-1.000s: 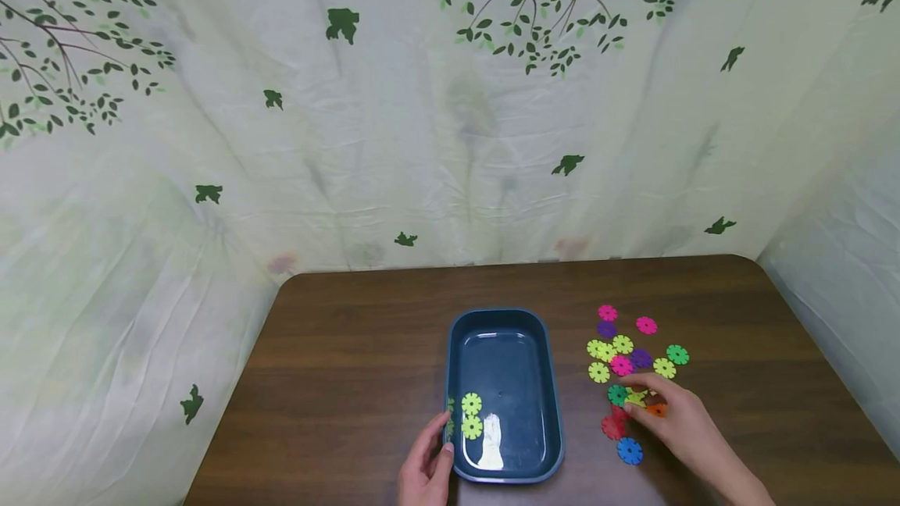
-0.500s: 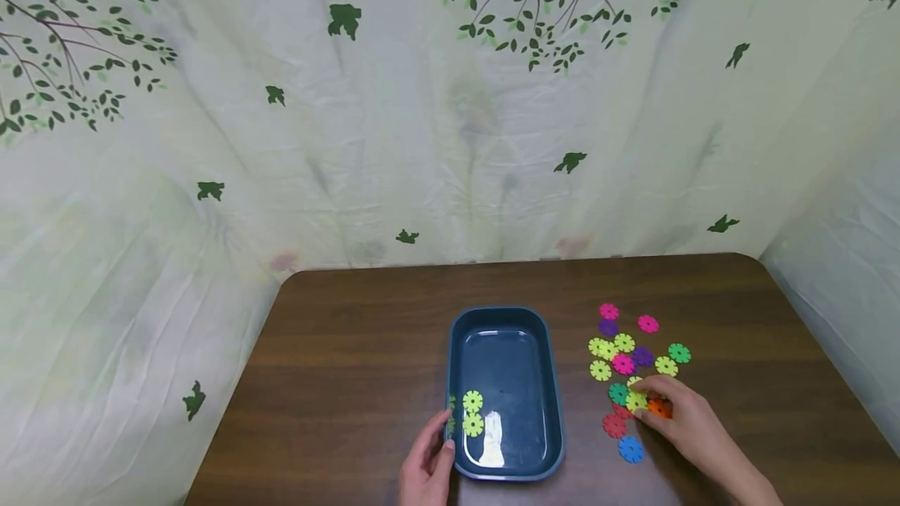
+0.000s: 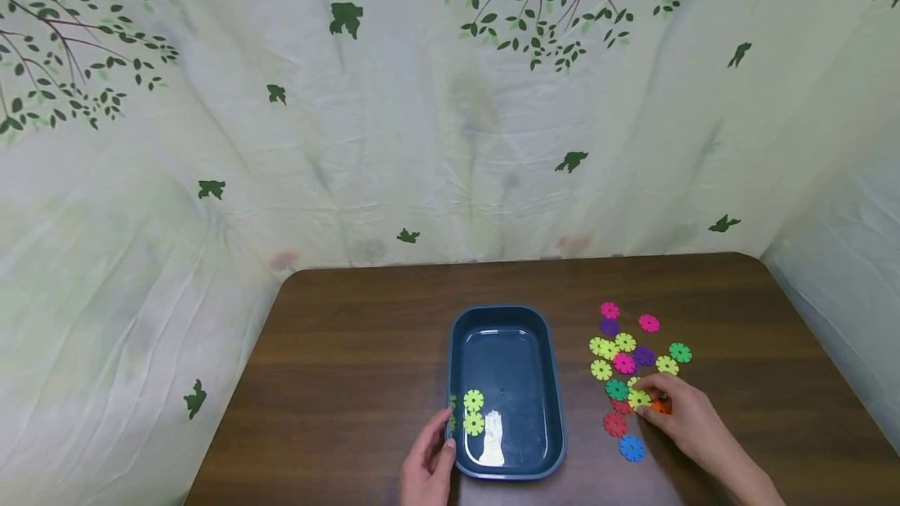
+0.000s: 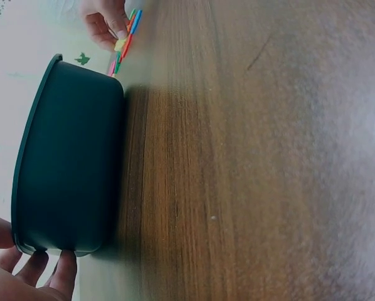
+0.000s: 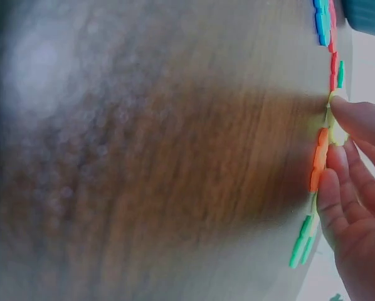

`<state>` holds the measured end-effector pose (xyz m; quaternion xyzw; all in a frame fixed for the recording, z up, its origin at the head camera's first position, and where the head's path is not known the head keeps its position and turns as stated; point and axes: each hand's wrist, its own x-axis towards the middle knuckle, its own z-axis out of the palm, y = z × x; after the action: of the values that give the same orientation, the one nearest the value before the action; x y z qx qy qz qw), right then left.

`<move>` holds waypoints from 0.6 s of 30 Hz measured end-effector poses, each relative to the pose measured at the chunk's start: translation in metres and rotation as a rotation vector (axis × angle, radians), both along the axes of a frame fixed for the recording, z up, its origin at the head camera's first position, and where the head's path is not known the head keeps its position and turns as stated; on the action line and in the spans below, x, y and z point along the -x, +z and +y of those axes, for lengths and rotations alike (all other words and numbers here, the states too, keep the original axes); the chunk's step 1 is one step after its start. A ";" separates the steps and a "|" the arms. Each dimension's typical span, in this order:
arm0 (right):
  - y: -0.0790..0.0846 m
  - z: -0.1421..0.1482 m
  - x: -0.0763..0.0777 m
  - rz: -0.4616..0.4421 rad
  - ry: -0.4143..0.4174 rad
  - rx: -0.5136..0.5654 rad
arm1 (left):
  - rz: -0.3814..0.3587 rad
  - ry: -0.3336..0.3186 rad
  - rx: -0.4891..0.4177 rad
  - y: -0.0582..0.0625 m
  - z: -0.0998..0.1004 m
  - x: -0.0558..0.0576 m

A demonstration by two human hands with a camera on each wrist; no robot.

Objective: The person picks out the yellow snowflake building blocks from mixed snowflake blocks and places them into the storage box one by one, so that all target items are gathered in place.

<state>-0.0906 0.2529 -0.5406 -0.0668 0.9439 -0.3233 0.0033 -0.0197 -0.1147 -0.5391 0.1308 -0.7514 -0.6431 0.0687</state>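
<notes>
In the head view, a dark blue plastic tray [image 3: 506, 358] sits mid-table. My left hand [image 3: 427, 459] grips its left side, fingers against the outer wall in the left wrist view. Two yellow-green snowflake discs [image 3: 473, 423] lie inside the tray along that side. To the right, my right hand [image 3: 685, 420] pinches another yellow-green disc [image 3: 638, 400] between thumb and fingers, low over the pile. An orange disc [image 5: 319, 160] is just below those fingers in the right wrist view. Around the hand lie a green disc [image 3: 616, 390], a red one [image 3: 615, 424] and a blue one [image 3: 631, 448].
Farther back on the brown wooden table [image 3: 366, 350] are more discs: pink [image 3: 649, 322], purple [image 3: 608, 327], green [image 3: 680, 352] and several yellow-green ones, some overlapping. A pale cloth [image 3: 450, 139] printed with leaves and birds hangs behind the table and along its sides.
My right hand has closed its fingertips on a yellow-green disc and shifted it slightly right. A green disc beside it has moved a little. The left hand stays on the tray.
</notes>
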 end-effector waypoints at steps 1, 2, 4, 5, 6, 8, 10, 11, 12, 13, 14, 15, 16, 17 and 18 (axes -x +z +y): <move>0.001 0.000 0.000 0.000 -0.002 0.001 | -0.001 0.002 0.000 0.000 0.000 0.000; 0.001 0.000 0.000 -0.001 -0.004 -0.001 | -0.004 0.004 0.000 0.001 0.000 0.000; 0.002 0.000 0.000 0.000 -0.009 -0.003 | -0.001 0.006 -0.002 0.001 0.000 0.000; 0.001 0.000 0.000 -0.001 -0.012 -0.003 | 0.002 0.006 -0.004 0.001 0.001 0.000; 0.002 0.000 0.000 0.001 -0.013 -0.003 | 0.005 0.008 -0.008 0.001 0.001 0.000; 0.002 0.000 0.000 0.005 -0.019 -0.004 | 0.005 0.007 -0.009 0.000 0.001 -0.001; 0.002 0.000 0.000 0.007 -0.022 0.000 | 0.012 0.009 -0.009 0.000 0.001 -0.001; 0.003 0.000 0.000 0.005 -0.023 0.006 | 0.015 0.010 -0.011 0.000 0.001 -0.001; 0.003 0.000 0.000 0.003 -0.023 0.011 | 0.019 0.011 -0.013 0.000 0.001 -0.001; 0.004 0.000 0.000 -0.001 -0.023 0.017 | 0.026 0.009 -0.010 0.000 0.001 -0.001; 0.004 0.000 0.001 -0.006 -0.022 0.021 | 0.033 0.010 -0.010 0.000 0.001 -0.001; 0.005 0.000 0.001 -0.011 -0.021 0.024 | 0.042 0.008 -0.009 0.000 0.001 -0.001; 0.005 -0.001 0.001 -0.016 -0.019 0.027 | 0.048 0.006 -0.011 0.000 0.001 0.000; 0.006 -0.001 0.002 -0.018 -0.019 0.031 | 0.052 0.003 -0.012 0.000 0.001 0.000; 0.006 -0.002 0.002 -0.018 -0.020 0.034 | 0.055 0.001 -0.011 0.001 0.001 0.000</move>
<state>-0.0929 0.2509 -0.5346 -0.0544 0.9389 -0.3398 0.0076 -0.0197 -0.1136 -0.5385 0.1139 -0.7455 -0.6507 0.0889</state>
